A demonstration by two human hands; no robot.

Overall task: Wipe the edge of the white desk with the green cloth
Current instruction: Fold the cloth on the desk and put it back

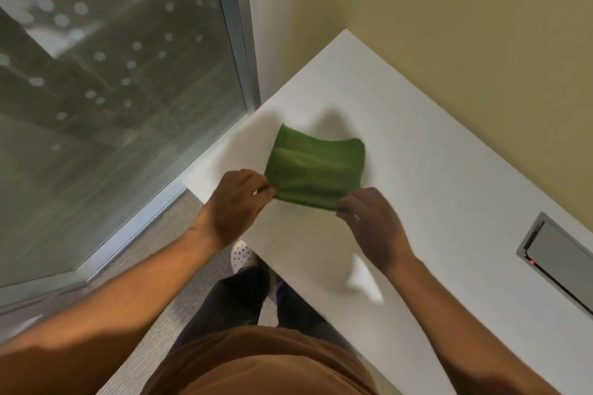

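A folded green cloth [316, 168] lies on the white desk [433, 189], close to the desk's left corner. My left hand [236, 202] pinches the cloth's near left corner. My right hand [373, 224] pinches its near right corner. Both hands sit just inside the desk's near edge, which runs diagonally from the left corner down to the bottom of the view. The cloth's far side rests flat on the desktop.
A glass wall with a metal frame [237, 42] stands left of the desk. A yellow wall [465, 26] backs it. A grey metal cable hatch [558, 256] is set into the desktop at the right. My legs and a white shoe [242, 255] are below the edge.
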